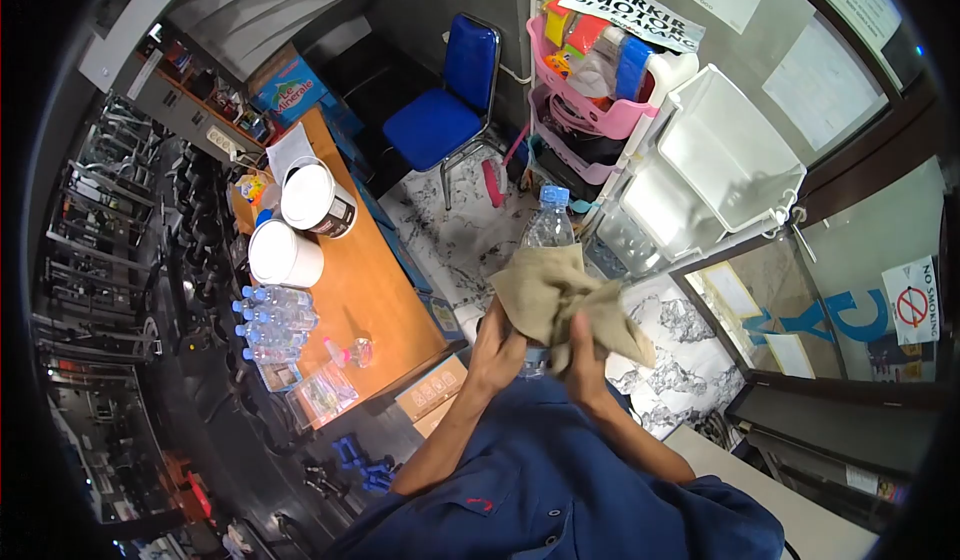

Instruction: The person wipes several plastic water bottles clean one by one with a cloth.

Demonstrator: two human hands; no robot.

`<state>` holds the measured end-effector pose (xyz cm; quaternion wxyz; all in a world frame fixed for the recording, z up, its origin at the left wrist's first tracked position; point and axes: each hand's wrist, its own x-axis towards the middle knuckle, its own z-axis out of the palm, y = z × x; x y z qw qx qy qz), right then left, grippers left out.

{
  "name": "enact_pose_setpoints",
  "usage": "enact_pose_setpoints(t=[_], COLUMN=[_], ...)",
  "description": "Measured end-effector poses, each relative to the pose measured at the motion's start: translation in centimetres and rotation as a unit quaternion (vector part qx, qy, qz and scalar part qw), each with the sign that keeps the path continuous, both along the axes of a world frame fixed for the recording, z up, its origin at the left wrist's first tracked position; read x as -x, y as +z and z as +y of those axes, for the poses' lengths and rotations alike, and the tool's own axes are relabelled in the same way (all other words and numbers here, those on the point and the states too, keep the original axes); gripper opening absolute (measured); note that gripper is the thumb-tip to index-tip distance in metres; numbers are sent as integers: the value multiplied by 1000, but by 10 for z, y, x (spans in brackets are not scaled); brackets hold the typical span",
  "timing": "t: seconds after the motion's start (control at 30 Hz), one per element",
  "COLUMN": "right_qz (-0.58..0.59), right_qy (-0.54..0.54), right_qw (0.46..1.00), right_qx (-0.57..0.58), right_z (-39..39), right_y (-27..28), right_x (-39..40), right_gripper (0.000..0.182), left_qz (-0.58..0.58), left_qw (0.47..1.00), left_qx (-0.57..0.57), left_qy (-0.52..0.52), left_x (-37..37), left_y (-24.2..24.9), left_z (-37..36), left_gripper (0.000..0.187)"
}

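A clear plastic bottle with a blue cap (548,222) stands upright in front of my chest, its middle covered by a tan cloth (545,285). My left hand (497,350) is closed around the bottle's left side, below the cloth's edge. On the other side my right hand (584,355) grips the bunched cloth against the bottle; some of its fingers are hidden by the fabric. The bottle's lower end shows between my two wrists.
An orange table (385,310) at the left bears white tubs (286,254), several bottles (275,322) and a pink-topped spray bottle (350,352). Behind are a blue chair (435,125), a pink basket rack (590,110) and a white rack (715,160).
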<state>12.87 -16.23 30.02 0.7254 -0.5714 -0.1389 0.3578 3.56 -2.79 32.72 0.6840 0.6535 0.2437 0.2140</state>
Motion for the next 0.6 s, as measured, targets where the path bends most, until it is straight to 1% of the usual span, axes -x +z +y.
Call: enact_pose_setpoints(t=[0.03,0.07,0.1,0.17,0.23,0.3,0.33,0.37,0.4,0.43,0.47,0.5,0.53,0.57,0.6], right_qz=[71,135,148,211,200,194,192,84,-25,-164,-295,-282,-268,-254,-184], right_qy=[-67,-139,-230,-274,-124,-64,-35,10,43,72,80,77,73,70,42], right_qw=[995,980,956,928,968,971,972,989,993,976,941,948,954,960,976], right_qx=[-17,-40,-104,-137,-92,-120,-134,-121,-111,-124,-144,-129,-114,-98,-105], right_z=[15,30,42,44,13,12,6,0,-5,4,13,13,14,15,21], right_y=[5,10,19,8,-42,-31,-20,0,20,31,43,40,37,33,38], right_x=[-7,-14,-15,-28,-37,-11,3,10,16,5,-5,-9,-13,-17,-14], right_gripper=[56,48,40,37,45,60,68,78,89,88,88,89,92,96,95], left_qz=[0,-19,-22,-30,-42,-55,-44,-35,-26,-65,-104,-134,-164,-190,-211], left_qw=[1000,999,999,988,979,979,981,983,985,981,973,954,921,877,819], left_qx=[0,-29,29,146,197,194,185,174,162,184,205,266,347,432,525], left_qy=[2,13,18,28,30,37,40,43,46,14,-19,-46,-69,-90,-98], left_x=[-3,-4,-4,-5,-2,-6,-5,-6,-7,-2,8,10,7,3,-4], left_y=[2,-6,-2,12,1,17,13,5,-3,-13,-25,-34,-44,-52,-56], left_z=[0,-1,-4,-7,-3,-2,-1,1,3,4,5,5,5,5,9], left_gripper=[62,57,56,56,60,61,60,59,58,57,55,62,70,79,87])
